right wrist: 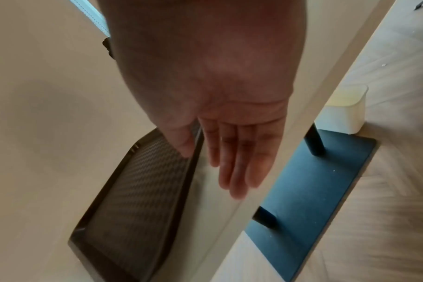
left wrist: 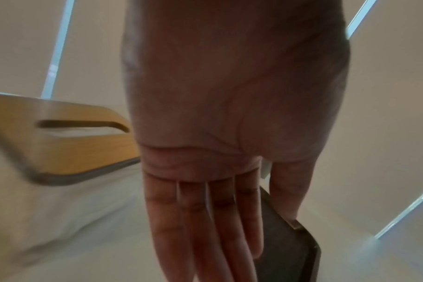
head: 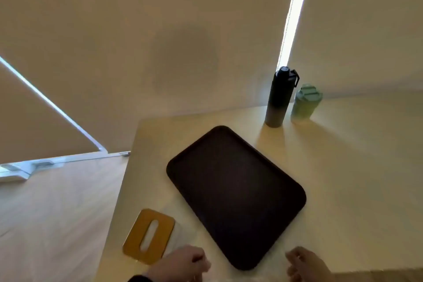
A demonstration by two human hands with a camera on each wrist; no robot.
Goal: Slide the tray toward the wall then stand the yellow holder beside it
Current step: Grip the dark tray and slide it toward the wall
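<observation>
Tray (head: 235,194), dark and flat, lies on the pale worktop (head: 343,167) with its long axis running diagonally, from the near corner between the hands up toward the far left, where the wall (head: 160,52) stands. Left hand (head: 183,263) sits at the near left edge and right hand (head: 306,265) at the near right; both grips look open, fingers straight in the wrist views, thumbs at the rim, holding nothing. To slide it well I would press evenly on both near edges and push along the long axis, keeping it flat and clear of the black bottle (head: 280,96) and green cup (head: 305,103). Yellow holder (head: 148,236) lies flat at the worktop's left edge, just left of the tray, its slot roughly parallel to the tray.
</observation>
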